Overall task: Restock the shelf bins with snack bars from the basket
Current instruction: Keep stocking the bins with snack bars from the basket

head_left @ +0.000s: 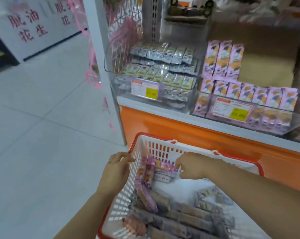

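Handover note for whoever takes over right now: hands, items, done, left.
Left hand: holds the basket at its left rim.
Right hand: inside the basket, pinching a pink bar.
Bars: many lie in the basket.
Done: left bin looks full; right bin holds pink packs, with room at its back right.
Left: lift the pink bar out, probably into the right bin, then shelve the rest.

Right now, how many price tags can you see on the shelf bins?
2. One price tag is on the front of the left bin, the other price tag on the right bin's front. Others may lie out of view.
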{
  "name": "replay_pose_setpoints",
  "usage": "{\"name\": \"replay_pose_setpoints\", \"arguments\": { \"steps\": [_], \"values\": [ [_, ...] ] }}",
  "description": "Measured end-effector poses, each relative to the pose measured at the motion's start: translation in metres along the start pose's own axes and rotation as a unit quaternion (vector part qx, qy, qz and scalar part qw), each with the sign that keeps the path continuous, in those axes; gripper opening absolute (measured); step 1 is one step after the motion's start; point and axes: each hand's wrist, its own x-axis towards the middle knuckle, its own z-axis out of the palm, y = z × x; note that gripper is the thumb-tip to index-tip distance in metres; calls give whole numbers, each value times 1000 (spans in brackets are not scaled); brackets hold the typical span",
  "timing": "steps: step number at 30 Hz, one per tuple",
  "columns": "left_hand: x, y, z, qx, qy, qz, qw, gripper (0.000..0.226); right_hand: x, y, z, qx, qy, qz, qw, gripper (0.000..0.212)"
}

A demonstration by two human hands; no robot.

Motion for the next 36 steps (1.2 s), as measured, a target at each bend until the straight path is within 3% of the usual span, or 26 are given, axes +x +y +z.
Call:
{"name": "replay_pose_setpoints", "arguments": {
  "steps": [7,10,22,28,30,33,36],
  "values": [
    [-4,-5,12,-45,-14,-33,998,31,72,-19,81,150,-45,7,988,44],
    [-3,-6,14,-38,-11,-24,999,26,95,-23,125,186,-54,29,981,32],
    [-2,-7,14,-47,-4,-33,998,24,127,-30,182,204,18,125,971,25],
    [-1,-9,16,-51,7,-29,998,23,117,-23,150,189,-60,111,974,12],
    [-1,-9,16,-51,6,-33,998,24,110,-19,125,183,-91,114,972,25],
    [-3,-8,15,-47,-7,-42,998,26,85,-16,77,179,-130,116,968,28],
    [2,2,5,-78,-47,-79,993,31,47,-20,24,215,-113,83,967,34]
  ]
}}
